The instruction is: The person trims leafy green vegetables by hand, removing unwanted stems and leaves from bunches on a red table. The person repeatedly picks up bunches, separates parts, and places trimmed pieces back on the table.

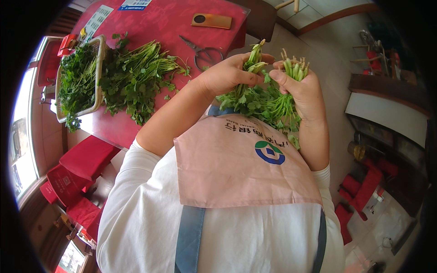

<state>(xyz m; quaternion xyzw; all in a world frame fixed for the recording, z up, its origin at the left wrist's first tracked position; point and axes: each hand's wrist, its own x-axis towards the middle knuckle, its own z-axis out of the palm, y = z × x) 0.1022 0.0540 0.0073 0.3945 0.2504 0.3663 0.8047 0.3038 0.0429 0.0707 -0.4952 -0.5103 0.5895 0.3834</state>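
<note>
My left hand (235,70) is closed around a small bunch of cilantro (253,56), with the pale stem ends pointing up past the fingers. Close beside it, my right hand (304,88) grips a second, thicker bunch of cilantro (296,70) just below its root ends. The leaves of both bunches (259,100) hang down in front of my pink apron (232,170). On the red-covered table (164,20), left of my hands, a loose pile of cilantro (136,78) lies against a plastic basket (101,68) that holds more leafy cilantro (78,75).
Scissors (201,51) lie on the table near my left forearm. Farther back are a gold-coloured phone (211,21) and printed sheets (99,20). A red box (67,45) stands by the basket. Red-covered chairs (88,157) are at the left; a dark-topped counter (385,92) is at the right.
</note>
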